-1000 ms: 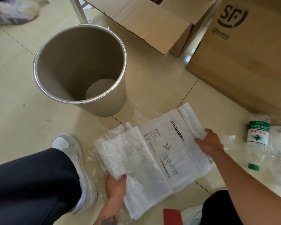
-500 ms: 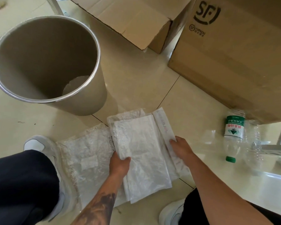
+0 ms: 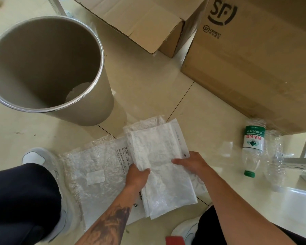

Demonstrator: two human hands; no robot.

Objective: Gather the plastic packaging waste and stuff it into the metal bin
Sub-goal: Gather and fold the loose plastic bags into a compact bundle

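Person crouches on the tiled floor [image 3: 148, 89]. Left hand [image 3: 137, 175] pinches the left edge of a folded white plastic bag [image 3: 159, 165]; right hand [image 3: 193, 163] lies flat on its right side, fingers spread, hands apart. Bag sits on a bubble-wrap sheet [image 3: 95, 167] (partly under the left shoe [image 3: 37, 158]). Metal bin [image 3: 88, 110] stands upright just beyond, to the left. Plastic bottle [image 3: 253, 145] lies right, by a cardboard box [image 3: 254, 59].
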